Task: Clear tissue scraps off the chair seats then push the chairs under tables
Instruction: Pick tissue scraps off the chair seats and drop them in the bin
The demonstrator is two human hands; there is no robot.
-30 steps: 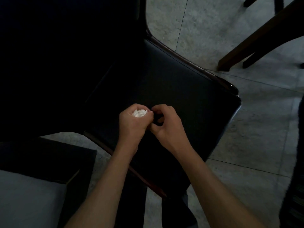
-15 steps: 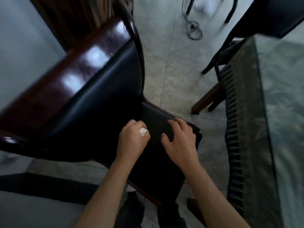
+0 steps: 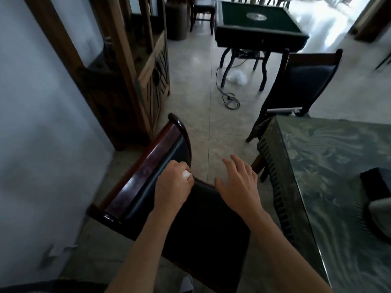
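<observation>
A dark wooden chair with a black padded seat (image 3: 207,225) stands below me, its glossy backrest (image 3: 148,166) to the left. My left hand (image 3: 172,187) is a fist over the seat's far corner, shut on a wad of white tissue scraps (image 3: 186,174) that peeks out by the thumb. My right hand (image 3: 239,182) hovers over the seat's far edge with fingers spread and holds nothing. A table with a green patterned cloth (image 3: 330,170) stands to the right of the chair.
A second dark chair (image 3: 304,81) sits at the table's far end. Farther off stands a green-topped game table (image 3: 260,22), with a white bag (image 3: 238,77) and a cable (image 3: 229,100) on the floor beneath. A wooden cabinet (image 3: 152,77) lines the left wall.
My view has lifted from the seat to the room. My right hand has come away from the left fist and spread open. The left hand still grips the tissue.
</observation>
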